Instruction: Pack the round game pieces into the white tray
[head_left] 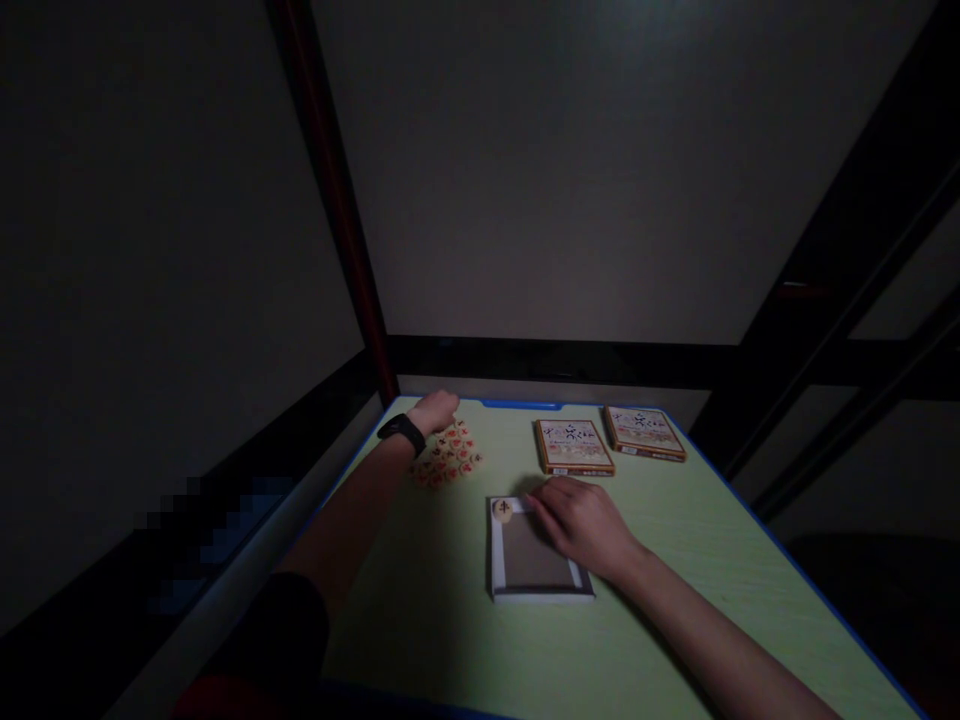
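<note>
My left hand [435,410], with a black watch on the wrist, reaches to the far left of the green table [420,610] and rests closed at the top of a pile of round wooden game pieces [448,457] marked in red. My right hand [583,522] lies flat, fingers stretched, on the far right corner of a shallow white-rimmed box tray [525,565]. A single round wooden piece [502,511] with a dark mark sits in the tray's far left corner, just left of my right fingertips.
Two flat orange-edged printed boxes [574,446] [644,432] lie side by side at the table's far right. The table has a blue rim [517,404]. Dark frame bars and a red post [352,240] stand behind and beside it, against a pale wall.
</note>
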